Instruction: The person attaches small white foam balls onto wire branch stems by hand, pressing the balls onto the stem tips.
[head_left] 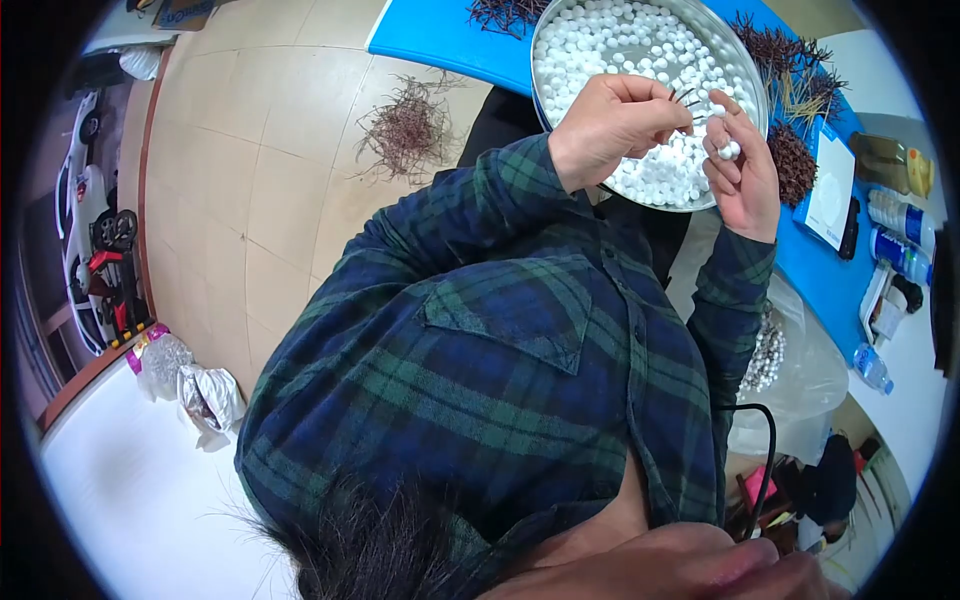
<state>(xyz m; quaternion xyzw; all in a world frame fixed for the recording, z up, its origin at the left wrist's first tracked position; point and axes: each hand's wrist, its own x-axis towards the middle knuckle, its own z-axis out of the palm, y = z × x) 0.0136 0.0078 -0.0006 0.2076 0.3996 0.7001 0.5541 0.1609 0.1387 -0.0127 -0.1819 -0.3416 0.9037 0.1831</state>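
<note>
A round metal pan (765, 100) holds a mass of small white balls (575, 60). Over it, my left hand (625, 125) has its fingertips pinched on a few thin dark stems (686, 98). Facing it from the right, my right hand (743, 165) is curled with white balls between its fingers, one near the fingertips and another (729, 150) lower down. The stems point toward my right fingertips; whether they touch a ball is too small to tell.
Dark twig bundles (780, 55) and a brown clump (792, 165) lie on the blue table (440, 30), beside a white box (828, 185). Bottles (900, 255) stand farther right. Loose twigs (408, 130) are on the tiled floor. A plastic bag (800, 370) of balls sits below.
</note>
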